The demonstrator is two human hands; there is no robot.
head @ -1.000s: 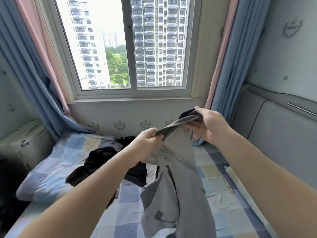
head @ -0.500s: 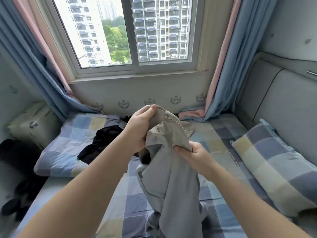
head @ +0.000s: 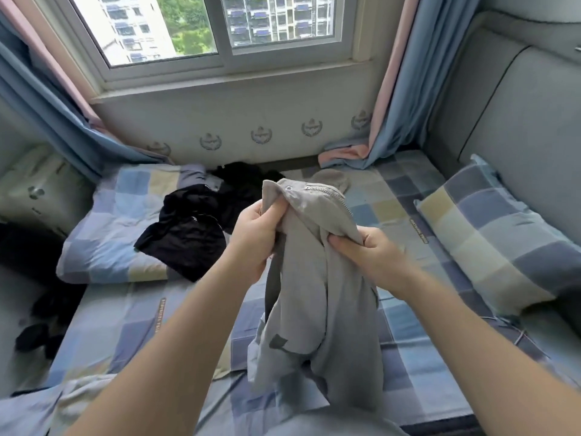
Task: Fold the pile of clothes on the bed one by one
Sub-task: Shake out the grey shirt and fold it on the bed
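Folding day, early going: a person's left hand [head: 254, 234] and right hand [head: 371, 256] hold a grey zip-up garment [head: 317, 297] above the checked bed [head: 408, 366], under the window [head: 220, 26]. The fingers of the left hand are curled round the bunched top edge, just beside the snap and zip. Those of the right hand pinch a fold of the cloth a little lower, thumb on top. The rest of the garment hangs crumpled between the forearms, its lower end reaching down near the person's body.

Judged from how things lie, little of the job is done. No folded piece shows anywhere on the bed, and the grey garment itself is not yet spread flat or creased. Behind the hands, a heap of black clothes [head: 188, 234] sprawls unfolded across the sheet and onto the left pillow [head: 125, 209], with another grey piece [head: 330, 179] lying near the wall (what kind of garment it is cannot be told). The right pillow [head: 490, 243] lies against the padded headboard, well apart from the heap.
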